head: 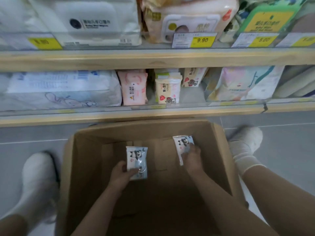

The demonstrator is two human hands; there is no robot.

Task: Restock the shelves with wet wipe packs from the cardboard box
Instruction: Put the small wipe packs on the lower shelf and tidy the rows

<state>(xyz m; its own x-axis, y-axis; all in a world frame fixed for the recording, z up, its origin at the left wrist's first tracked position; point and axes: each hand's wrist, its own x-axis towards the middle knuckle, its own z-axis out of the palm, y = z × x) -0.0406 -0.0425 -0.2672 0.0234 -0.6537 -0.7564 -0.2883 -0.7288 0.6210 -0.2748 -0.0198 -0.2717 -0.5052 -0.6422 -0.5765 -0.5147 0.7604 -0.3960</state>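
Two panda-print wet wipe packs are in hand deep inside the cardboard box [81, 167]. The left hand [121, 174] grasps the left pack [137, 161] at its lower left edge, fingers curled over its face. The right hand [191, 160] closes on the lower half of the right pack [183, 145], fingers covering that part. Both packs stand with their long axis pointing away from the person, toward the lower shelf [153, 114], which lies straight ahead and above the box's far wall. No other packs show on the box floor. I judge the lift comes next: straight up and forward, with a gap beside the cream packs [167, 91] nearer the right hand.
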